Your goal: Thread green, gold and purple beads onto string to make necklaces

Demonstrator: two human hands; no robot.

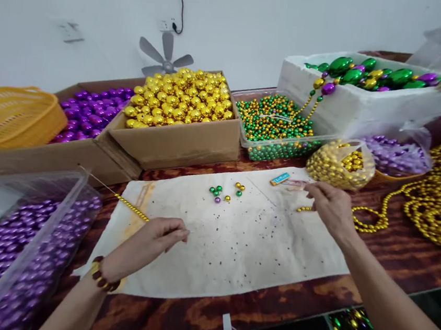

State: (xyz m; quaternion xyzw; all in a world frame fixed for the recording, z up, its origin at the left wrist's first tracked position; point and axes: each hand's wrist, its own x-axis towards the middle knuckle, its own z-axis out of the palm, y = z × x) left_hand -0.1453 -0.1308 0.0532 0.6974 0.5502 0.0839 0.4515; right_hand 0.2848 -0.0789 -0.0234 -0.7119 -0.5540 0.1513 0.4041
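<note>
My left hand is closed over the near left part of the white cloth. It pinches a thin wire threaded with small gold beads; the wire's bare far end points up to the left, and a short tip shows past my fingers. Over the cloth's right side, my right hand is closed on a gold bead strand, whose short end pokes out left of the fingers. Between the hands lie a few loose green beads, gold beads and a purple bead.
Boxes of purple beads and gold beads stand behind, beside a tub of green and gold beads and a white foam box. A purple-bead bin is left. A small blue packet lies on the cloth.
</note>
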